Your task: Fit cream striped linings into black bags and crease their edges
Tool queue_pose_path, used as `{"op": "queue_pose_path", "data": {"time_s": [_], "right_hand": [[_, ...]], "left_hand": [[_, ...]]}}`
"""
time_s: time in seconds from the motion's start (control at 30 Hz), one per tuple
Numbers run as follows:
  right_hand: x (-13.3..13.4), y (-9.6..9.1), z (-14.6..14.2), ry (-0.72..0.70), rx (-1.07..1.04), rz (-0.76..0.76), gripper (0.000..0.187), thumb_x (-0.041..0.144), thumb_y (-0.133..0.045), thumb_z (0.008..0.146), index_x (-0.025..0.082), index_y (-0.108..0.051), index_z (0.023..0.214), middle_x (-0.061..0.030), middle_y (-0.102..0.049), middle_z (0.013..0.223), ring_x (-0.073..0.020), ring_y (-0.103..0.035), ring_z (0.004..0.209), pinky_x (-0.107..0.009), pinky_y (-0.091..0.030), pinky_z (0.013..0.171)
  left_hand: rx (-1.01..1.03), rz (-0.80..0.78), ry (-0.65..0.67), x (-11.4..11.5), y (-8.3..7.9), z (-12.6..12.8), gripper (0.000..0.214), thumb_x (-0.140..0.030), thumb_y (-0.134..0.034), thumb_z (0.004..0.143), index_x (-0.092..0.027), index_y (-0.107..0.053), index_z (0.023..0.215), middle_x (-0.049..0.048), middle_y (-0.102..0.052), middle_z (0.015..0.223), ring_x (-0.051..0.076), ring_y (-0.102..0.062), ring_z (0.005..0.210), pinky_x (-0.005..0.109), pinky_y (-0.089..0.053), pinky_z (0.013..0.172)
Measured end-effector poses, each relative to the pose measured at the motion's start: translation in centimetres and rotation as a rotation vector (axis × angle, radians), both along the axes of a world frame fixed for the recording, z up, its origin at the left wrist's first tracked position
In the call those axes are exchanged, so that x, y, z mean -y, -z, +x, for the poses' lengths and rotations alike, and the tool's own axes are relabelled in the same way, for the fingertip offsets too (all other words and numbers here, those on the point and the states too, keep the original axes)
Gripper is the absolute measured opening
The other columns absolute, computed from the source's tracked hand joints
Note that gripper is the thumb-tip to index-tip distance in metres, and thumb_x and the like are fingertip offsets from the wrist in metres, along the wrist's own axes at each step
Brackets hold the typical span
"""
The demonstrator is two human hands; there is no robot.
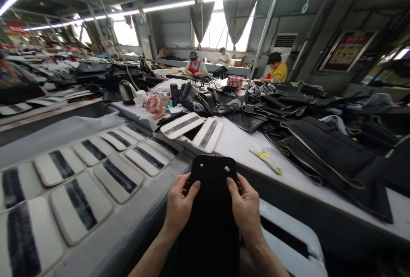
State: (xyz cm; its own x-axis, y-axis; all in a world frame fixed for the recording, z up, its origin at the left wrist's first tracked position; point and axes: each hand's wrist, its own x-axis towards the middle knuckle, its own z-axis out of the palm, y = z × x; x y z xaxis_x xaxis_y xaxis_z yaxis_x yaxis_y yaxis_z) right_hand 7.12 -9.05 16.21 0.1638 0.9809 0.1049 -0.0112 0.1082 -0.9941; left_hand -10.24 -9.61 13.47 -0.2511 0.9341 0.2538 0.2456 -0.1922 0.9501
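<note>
I hold a black flat panel point(213, 191) with rounded top corners upright in front of me; a small metal stud and a pale tag show near its top edge. My left hand point(179, 206) grips its left edge, thumb across the front. My right hand point(245, 206) grips its right edge in the same way. Both hands have their fingers wrapped round the panel. The panel's lower part runs down between my forearms.
Several white pads with dark stripes point(118, 176) lie in rows on the grey surface point(160, 195) at left. A yellow tool point(265, 159) lies on the white table point(243, 144). Piles of black material point(323, 140) fill the right. A pink fan point(154, 105), a kettle point(127, 92) and seated workers point(195, 65) are beyond.
</note>
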Motion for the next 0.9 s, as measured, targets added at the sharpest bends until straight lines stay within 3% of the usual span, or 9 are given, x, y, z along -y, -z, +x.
{"op": "queue_pose_path", "data": {"time_s": [0.33, 0.57, 0.67, 0.73, 0.83, 0.9], "right_hand": [[0.8, 1.8, 3.2, 0.033, -0.11, -0.116, 0.049, 0.048, -0.072, 0.081, 0.022, -0.065, 0.122, -0.0057, -0.073, 0.107, -0.0263, -0.069, 0.096, -0.041, -0.054, 0.093], [1.2, 2.5, 3.6, -0.007, -0.105, -0.135, 0.053, 0.049, -0.073, 0.08, 0.024, -0.063, 0.125, -0.0053, -0.073, 0.108, -0.0259, -0.068, 0.098, -0.037, -0.055, 0.088], [1.9, 2.6, 3.3, -0.047, -0.128, -0.148, 0.052, 0.048, -0.075, 0.079, 0.024, -0.064, 0.124, -0.0057, -0.073, 0.108, -0.0261, -0.068, 0.097, -0.035, -0.056, 0.084], [2.4, 2.7, 2.9, -0.085, -0.161, -0.167, 0.05, 0.046, -0.075, 0.079, 0.025, -0.064, 0.123, -0.0059, -0.072, 0.109, -0.0261, -0.068, 0.098, -0.034, -0.056, 0.083], [2.9, 3.2, 2.3, -0.159, -0.199, -0.205, 0.046, 0.046, -0.072, 0.082, 0.025, -0.064, 0.121, -0.0067, -0.072, 0.111, -0.0261, -0.068, 0.097, -0.033, -0.057, 0.081], [2.6, 3.5, 2.0, -0.182, -0.201, -0.236, 0.049, 0.048, -0.072, 0.081, 0.024, -0.062, 0.123, -0.0078, -0.073, 0.107, -0.0269, -0.069, 0.093, -0.033, -0.058, 0.073]], "left_hand": [[-0.086, 0.085, -0.006, 1.3, -1.0, 3.2, 0.023, -0.034, -0.058, 0.093, -0.018, -0.072, 0.098, 0.0039, -0.06, 0.092, 0.017, -0.059, 0.084, 0.026, -0.047, 0.078], [-0.013, 0.102, -0.033, 2.6, -0.2, 3.3, 0.024, -0.032, -0.054, 0.095, -0.018, -0.073, 0.098, 0.0048, -0.058, 0.092, 0.018, -0.057, 0.087, 0.027, -0.046, 0.08], [0.101, 0.085, -0.008, 2.7, 0.4, 2.7, 0.029, -0.036, -0.057, 0.094, -0.022, -0.069, 0.117, 0.0049, -0.058, 0.103, 0.019, -0.057, 0.095, 0.028, -0.046, 0.084], [0.163, 0.087, 0.028, 2.4, 0.7, 2.0, 0.04, -0.039, -0.059, 0.092, -0.025, -0.06, 0.129, 0.0056, -0.056, 0.121, 0.022, -0.055, 0.109, 0.031, -0.044, 0.094], [0.28, 0.078, 0.195, 1.4, 1.0, 0.8, 0.051, -0.043, -0.056, 0.093, -0.027, -0.046, 0.141, 0.0059, -0.045, 0.144, 0.027, -0.046, 0.127, 0.038, -0.036, 0.107], [0.337, 0.067, 0.317, 0.6, 1.1, 0.1, 0.046, -0.044, -0.053, 0.094, -0.027, -0.048, 0.137, 0.006, -0.041, 0.15, 0.029, -0.044, 0.131, 0.041, -0.035, 0.109]]}}
